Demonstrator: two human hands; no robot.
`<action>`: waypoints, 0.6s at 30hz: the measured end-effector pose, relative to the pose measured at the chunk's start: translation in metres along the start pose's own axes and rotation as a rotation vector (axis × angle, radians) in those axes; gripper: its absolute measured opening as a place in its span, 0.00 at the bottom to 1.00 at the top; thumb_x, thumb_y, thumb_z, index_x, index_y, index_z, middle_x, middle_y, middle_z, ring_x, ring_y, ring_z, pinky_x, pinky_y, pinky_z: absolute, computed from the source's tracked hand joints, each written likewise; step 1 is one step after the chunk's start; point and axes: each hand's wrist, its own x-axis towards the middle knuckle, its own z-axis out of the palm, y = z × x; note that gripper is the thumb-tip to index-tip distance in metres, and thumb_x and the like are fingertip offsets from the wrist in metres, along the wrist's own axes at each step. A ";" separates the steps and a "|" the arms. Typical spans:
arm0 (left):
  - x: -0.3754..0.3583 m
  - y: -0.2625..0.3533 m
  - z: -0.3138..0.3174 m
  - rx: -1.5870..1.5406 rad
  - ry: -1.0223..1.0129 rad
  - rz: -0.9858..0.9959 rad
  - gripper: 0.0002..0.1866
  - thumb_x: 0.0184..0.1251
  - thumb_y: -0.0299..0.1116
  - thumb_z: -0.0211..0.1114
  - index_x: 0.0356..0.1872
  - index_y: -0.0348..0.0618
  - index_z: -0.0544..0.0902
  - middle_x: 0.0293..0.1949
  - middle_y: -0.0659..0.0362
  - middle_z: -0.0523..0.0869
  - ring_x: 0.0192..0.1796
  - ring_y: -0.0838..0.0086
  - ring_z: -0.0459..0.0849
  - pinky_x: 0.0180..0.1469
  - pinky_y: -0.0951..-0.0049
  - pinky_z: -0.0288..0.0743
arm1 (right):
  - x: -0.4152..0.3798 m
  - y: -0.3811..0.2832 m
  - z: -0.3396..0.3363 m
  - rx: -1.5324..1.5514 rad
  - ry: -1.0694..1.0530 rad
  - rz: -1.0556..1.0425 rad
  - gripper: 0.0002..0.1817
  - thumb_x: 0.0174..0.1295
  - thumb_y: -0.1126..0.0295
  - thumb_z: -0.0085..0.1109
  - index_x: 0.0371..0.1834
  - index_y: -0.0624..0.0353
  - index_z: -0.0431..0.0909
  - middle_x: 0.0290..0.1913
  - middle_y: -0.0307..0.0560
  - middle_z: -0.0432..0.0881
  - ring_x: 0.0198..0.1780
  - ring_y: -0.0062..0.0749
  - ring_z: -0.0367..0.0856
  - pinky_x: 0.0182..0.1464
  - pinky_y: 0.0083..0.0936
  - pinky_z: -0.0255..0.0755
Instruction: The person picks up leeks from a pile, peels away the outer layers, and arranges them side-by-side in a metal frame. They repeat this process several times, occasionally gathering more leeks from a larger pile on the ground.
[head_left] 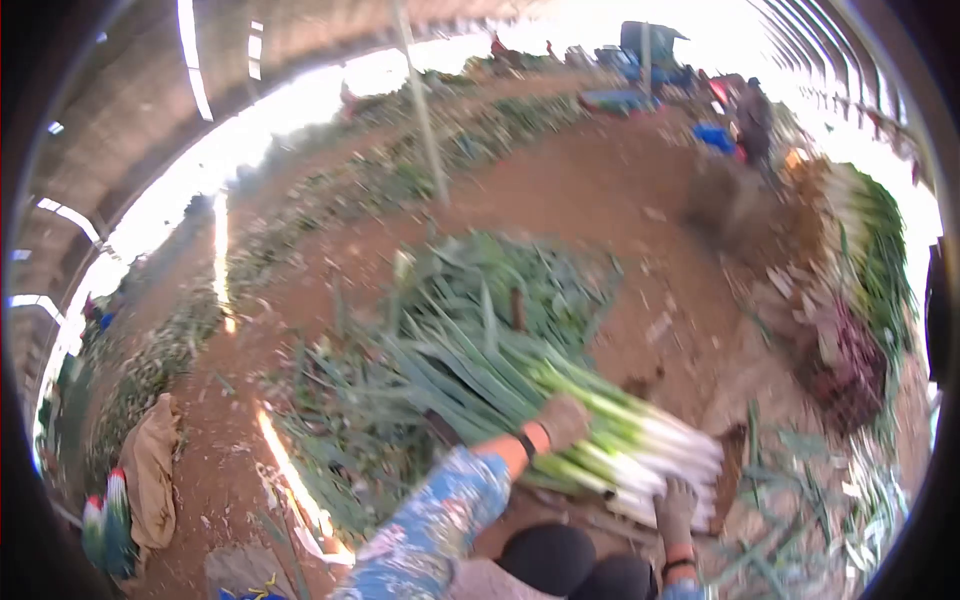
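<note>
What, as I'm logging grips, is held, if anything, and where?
Grip is unclear: the left hand lies on the light-green middle of the long green-and-white leeks, the right hand on their white ends.

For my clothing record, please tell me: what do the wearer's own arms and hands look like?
On the left, a blue fabric sleeve with floral print and a narrow black wristband. On the right, some pale-blue sleeve and a dark wristband. Whether the left hand or right hand wears a glove is unclear.
</note>
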 end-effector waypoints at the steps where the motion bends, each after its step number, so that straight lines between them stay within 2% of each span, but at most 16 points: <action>1: 0.001 -0.005 -0.011 -0.014 -0.093 0.009 0.11 0.59 0.41 0.61 0.29 0.54 0.91 0.32 0.56 0.91 0.39 0.61 0.90 0.40 0.56 0.79 | 0.001 0.001 0.003 -0.014 -0.046 0.029 0.28 0.58 0.58 0.63 0.62 0.56 0.75 0.60 0.52 0.79 0.65 0.49 0.72 0.68 0.47 0.62; 2: -0.004 -0.012 -0.012 -0.008 -0.085 0.086 0.14 0.62 0.47 0.60 0.32 0.55 0.92 0.33 0.56 0.92 0.40 0.60 0.91 0.44 0.54 0.80 | -0.001 -0.004 -0.006 -0.033 -0.055 0.018 0.27 0.60 0.58 0.62 0.62 0.56 0.75 0.61 0.52 0.79 0.65 0.49 0.72 0.69 0.46 0.62; 3: -0.006 -0.016 -0.015 -0.232 -0.114 -0.130 0.20 0.65 0.55 0.57 0.35 0.56 0.92 0.37 0.56 0.92 0.43 0.57 0.90 0.47 0.51 0.79 | -0.004 -0.006 -0.008 -0.020 0.005 -0.027 0.25 0.61 0.59 0.61 0.60 0.57 0.75 0.61 0.52 0.79 0.65 0.49 0.72 0.68 0.45 0.62; 4: -0.009 -0.023 -0.015 -0.208 -0.077 -0.126 0.22 0.65 0.59 0.60 0.41 0.56 0.91 0.33 0.53 0.90 0.39 0.57 0.90 0.47 0.53 0.81 | -0.003 -0.014 -0.022 0.016 0.026 -0.054 0.25 0.62 0.59 0.61 0.60 0.57 0.75 0.60 0.52 0.79 0.65 0.50 0.72 0.68 0.45 0.62; 6: -0.015 -0.036 -0.029 -0.192 -0.159 -0.148 0.30 0.68 0.63 0.54 0.45 0.49 0.90 0.39 0.51 0.91 0.45 0.56 0.90 0.53 0.53 0.79 | -0.001 -0.012 -0.020 0.019 -0.032 -0.012 0.25 0.62 0.58 0.63 0.61 0.57 0.75 0.59 0.52 0.80 0.64 0.49 0.74 0.68 0.46 0.62; 8: -0.013 -0.051 -0.056 -0.203 -0.508 -0.291 0.35 0.71 0.66 0.49 0.45 0.43 0.90 0.45 0.48 0.90 0.49 0.54 0.89 0.57 0.52 0.78 | -0.001 -0.012 -0.021 0.032 -0.008 -0.038 0.25 0.62 0.59 0.64 0.61 0.55 0.75 0.59 0.50 0.80 0.64 0.49 0.73 0.68 0.47 0.62; 10: -0.029 -0.083 -0.055 -0.179 -0.548 -0.316 0.38 0.71 0.69 0.46 0.44 0.43 0.90 0.48 0.46 0.90 0.52 0.52 0.88 0.59 0.52 0.78 | 0.000 -0.012 -0.019 0.038 -0.017 -0.035 0.25 0.62 0.60 0.65 0.61 0.54 0.75 0.59 0.50 0.80 0.64 0.49 0.73 0.68 0.47 0.62; 12: -0.045 -0.108 -0.077 -0.098 -0.644 -0.316 0.32 0.75 0.60 0.46 0.51 0.45 0.88 0.49 0.46 0.89 0.52 0.52 0.88 0.56 0.54 0.79 | 0.002 -0.010 -0.018 0.037 -0.016 -0.041 0.25 0.61 0.60 0.65 0.61 0.54 0.76 0.59 0.50 0.80 0.64 0.49 0.73 0.68 0.47 0.62; 14: -0.060 -0.130 -0.101 0.030 -0.778 -0.133 0.23 0.78 0.48 0.47 0.62 0.52 0.82 0.54 0.48 0.87 0.54 0.52 0.87 0.54 0.56 0.80 | 0.001 -0.009 -0.017 0.030 -0.013 -0.039 0.25 0.61 0.60 0.65 0.61 0.54 0.76 0.59 0.50 0.80 0.64 0.49 0.73 0.68 0.47 0.62; 16: -0.084 -0.162 -0.081 0.069 -0.737 -0.059 0.23 0.78 0.35 0.45 0.70 0.60 0.73 0.60 0.50 0.83 0.57 0.51 0.85 0.56 0.58 0.80 | 0.001 -0.009 -0.019 0.040 -0.030 -0.024 0.25 0.63 0.58 0.64 0.61 0.54 0.76 0.60 0.50 0.80 0.65 0.50 0.73 0.68 0.46 0.62; 18: -0.110 -0.193 -0.039 -0.055 -0.586 -0.024 0.22 0.78 0.37 0.45 0.71 0.58 0.72 0.58 0.50 0.84 0.55 0.53 0.85 0.55 0.57 0.79 | 0.003 -0.008 -0.019 0.064 -0.045 -0.007 0.25 0.63 0.58 0.63 0.61 0.54 0.75 0.60 0.51 0.80 0.65 0.51 0.73 0.68 0.45 0.62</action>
